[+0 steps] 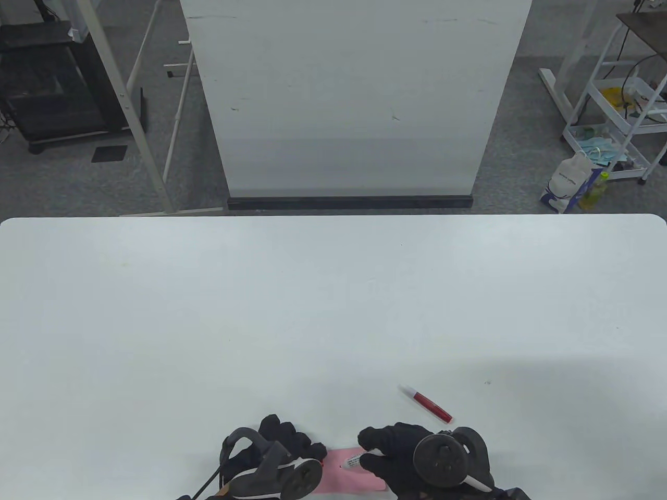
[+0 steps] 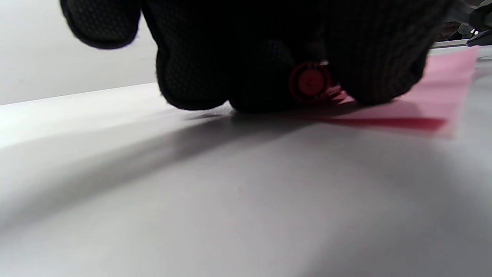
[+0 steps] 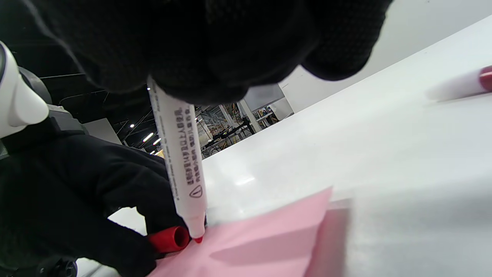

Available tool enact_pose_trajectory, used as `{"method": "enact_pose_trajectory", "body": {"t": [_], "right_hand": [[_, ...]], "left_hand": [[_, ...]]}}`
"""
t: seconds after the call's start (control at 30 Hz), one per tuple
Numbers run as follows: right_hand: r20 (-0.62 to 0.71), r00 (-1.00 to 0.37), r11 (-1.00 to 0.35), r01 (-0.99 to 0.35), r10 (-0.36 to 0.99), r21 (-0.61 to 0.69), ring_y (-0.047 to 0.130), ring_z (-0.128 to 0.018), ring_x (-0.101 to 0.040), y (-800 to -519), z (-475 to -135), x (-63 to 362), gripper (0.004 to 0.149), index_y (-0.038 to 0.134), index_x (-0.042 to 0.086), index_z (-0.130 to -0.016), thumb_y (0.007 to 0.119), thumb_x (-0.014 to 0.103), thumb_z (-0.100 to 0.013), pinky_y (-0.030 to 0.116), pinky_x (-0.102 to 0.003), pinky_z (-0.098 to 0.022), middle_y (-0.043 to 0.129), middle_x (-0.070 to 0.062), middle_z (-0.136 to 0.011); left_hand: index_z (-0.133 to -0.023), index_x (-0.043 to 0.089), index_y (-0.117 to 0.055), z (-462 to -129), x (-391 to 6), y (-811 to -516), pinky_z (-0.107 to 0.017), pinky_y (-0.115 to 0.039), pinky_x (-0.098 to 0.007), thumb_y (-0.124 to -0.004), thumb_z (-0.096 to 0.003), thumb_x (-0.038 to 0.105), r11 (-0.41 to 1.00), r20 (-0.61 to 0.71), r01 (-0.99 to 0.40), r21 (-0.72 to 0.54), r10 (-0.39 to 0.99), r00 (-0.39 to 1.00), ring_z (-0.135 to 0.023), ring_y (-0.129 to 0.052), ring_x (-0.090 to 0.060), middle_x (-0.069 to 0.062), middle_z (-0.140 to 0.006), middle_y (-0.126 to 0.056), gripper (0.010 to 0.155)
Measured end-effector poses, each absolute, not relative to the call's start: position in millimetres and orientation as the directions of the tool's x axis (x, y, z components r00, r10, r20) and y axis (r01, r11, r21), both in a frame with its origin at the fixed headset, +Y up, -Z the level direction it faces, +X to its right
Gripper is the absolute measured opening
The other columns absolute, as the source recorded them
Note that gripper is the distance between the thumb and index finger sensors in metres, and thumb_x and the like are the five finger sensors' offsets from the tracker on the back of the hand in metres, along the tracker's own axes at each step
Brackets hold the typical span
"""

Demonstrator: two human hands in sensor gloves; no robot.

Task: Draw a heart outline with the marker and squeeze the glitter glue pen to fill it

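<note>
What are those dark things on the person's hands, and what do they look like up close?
Both the left hand and right hand wear black knitted gloves with a fine dotted texture. Strapped to the back of each is a dark grey tracker with a ring and a round disc face: the left tracker has white trim and a thin black cable, and the right tracker has a white part beneath it.

Black knit gloves, dark trackers
</note>
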State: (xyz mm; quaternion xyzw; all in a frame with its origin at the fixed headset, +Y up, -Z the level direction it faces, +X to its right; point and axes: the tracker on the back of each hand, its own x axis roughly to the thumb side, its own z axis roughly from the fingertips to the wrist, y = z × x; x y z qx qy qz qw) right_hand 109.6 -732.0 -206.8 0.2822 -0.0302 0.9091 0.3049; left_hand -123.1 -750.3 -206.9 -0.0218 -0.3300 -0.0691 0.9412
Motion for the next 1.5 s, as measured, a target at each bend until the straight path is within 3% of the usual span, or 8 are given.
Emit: {"method": "enact_pose_trajectory", "body": {"t": [0.37,1.0,1.5], "right_hand": [[0.552,-0.652,-0.827,-0.547,0.520,0.131,0.098,-0.029,-0.017,-734,-205,104,0.045,0.089,0.023,-0.078,0.086,0.046,-0.039,0.084,-0.046,-0.050,0.101,-0.007,-0.049],[0.598,-0.708,-0.880,-0.475,0.376,-0.008,0.097,-0.025,-0.017,-723,-197,103,0.043,0.092,0.020,-0.075,0.084,0.045,-0.040,0.085,-0.046,-0.047,0.101,-0.008,-0.044],[0.643,-0.648,-0.867,-0.496,0.408,0.049,0.097,-0.023,-0.017,-723,-191,102,0.043,0.094,0.021,-0.072,0.083,0.046,-0.040,0.086,-0.045,-0.047,0.102,-0.007,-0.041]], "left_hand": [[-0.086,0.035,-0.085,-210,-125,-753,-0.066,-0.066,-0.064,-0.087,-0.0394,0.053,0.993,0.608,0.118,-0.019,-0.082,0.790,-0.068,-0.097,-0.026,0.005,-0.075,-0.099,0.050],[-0.085,0.035,-0.087,-211,-126,-753,-0.065,-0.067,-0.064,-0.089,-0.0384,0.053,0.994,0.589,0.104,-0.036,-0.063,0.806,-0.066,-0.098,-0.026,0.005,-0.074,-0.100,0.050],[-0.084,0.036,-0.088,-213,-126,-753,-0.065,-0.067,-0.063,-0.090,-0.0377,0.053,0.994,0.579,0.099,-0.044,-0.056,0.813,-0.065,-0.099,-0.025,0.005,-0.074,-0.101,0.049]]}}
